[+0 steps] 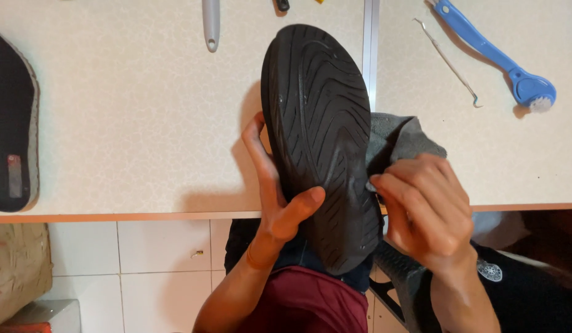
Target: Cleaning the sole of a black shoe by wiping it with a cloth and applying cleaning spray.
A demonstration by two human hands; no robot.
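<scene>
Shoe: a black shoe (320, 142) is held sole-up over the table's near edge, its grooved tread facing the camera.
Left hand: the left hand (275, 185) grips the shoe's side, thumb pressed on the sole, fingers curled behind.
Right hand: the right hand (424, 206) pinches a bunched grey cloth (394, 142) against the shoe's right edge.
Progress: judging by the tread, it looks mostly clean; small pale specks remain.
Table: a blue brush (492, 58) and a metal hook pick (449, 61) lie near the far right corner; a dark insole (11, 123) lies at the left edge.
</scene>
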